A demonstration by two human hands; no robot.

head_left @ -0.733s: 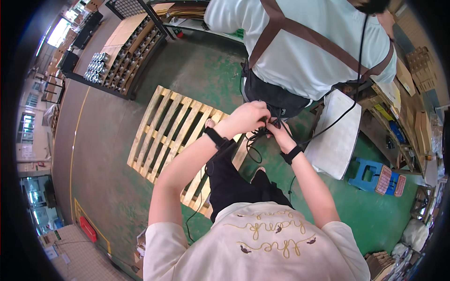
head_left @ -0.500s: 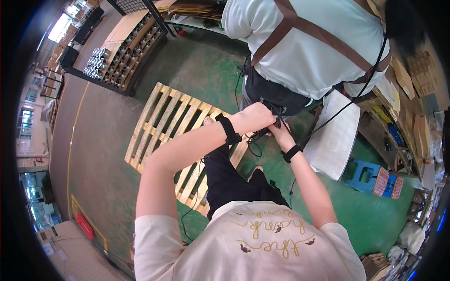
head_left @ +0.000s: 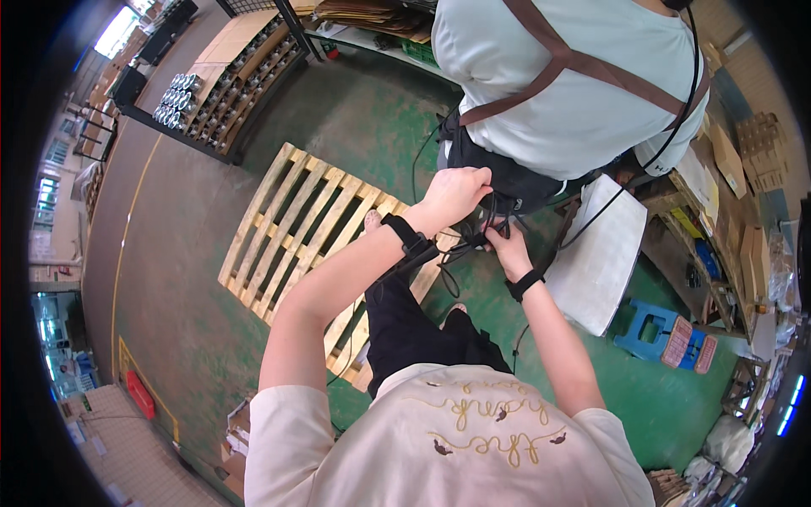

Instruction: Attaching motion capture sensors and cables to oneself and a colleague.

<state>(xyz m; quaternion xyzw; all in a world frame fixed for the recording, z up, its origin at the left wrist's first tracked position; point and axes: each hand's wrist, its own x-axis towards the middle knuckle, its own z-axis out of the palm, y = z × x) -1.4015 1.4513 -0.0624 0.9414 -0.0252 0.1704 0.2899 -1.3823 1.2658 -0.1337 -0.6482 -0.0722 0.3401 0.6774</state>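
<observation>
Both my arms reach out in front of me. My left hand (head_left: 456, 193) is curled shut, fingers bent in. My right hand (head_left: 504, 247) sits just beside it, fingers pinched tight together.

Single head-worn fisheye view, straight down from above, close over both raised forearms and green floor (head_left: 363, 118).

Wooden pallet (head_left: 312, 228), blue stool (head_left: 646, 325), white board (head_left: 604, 253), green floor (head_left: 372, 118)
</observation>
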